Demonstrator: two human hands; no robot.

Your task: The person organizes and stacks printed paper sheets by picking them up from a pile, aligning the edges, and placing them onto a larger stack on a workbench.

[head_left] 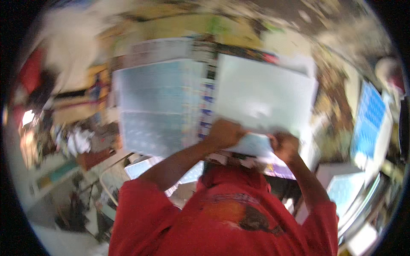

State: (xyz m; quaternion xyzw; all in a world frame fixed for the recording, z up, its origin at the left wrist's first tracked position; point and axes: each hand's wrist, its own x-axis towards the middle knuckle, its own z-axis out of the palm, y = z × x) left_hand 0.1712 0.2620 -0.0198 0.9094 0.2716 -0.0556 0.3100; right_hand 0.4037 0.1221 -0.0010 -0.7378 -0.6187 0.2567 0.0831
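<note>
Both arms reach forward from red sleeves over a large pale, glossy sheet (262, 91), and motion blur softens everything. My left hand (226, 133) is closed at the sheet's near edge, fingers curled inward. A little to its right, my right hand (285, 146) is closed on the same edge, its fingertips smeared. Between the two hands a light blue-white part of the sheet hangs down toward me. Left of it lies a stack of bluish printed sheets (149, 106), apart from my hands.
A strip with dark blue marks (207, 106) runs between the two sheet stacks. Bright blue printed paper (370, 117) lies at the far right, with more stacked sheets (345, 190) near my right elbow. Clutter fills the left side, including a brown box (93, 158).
</note>
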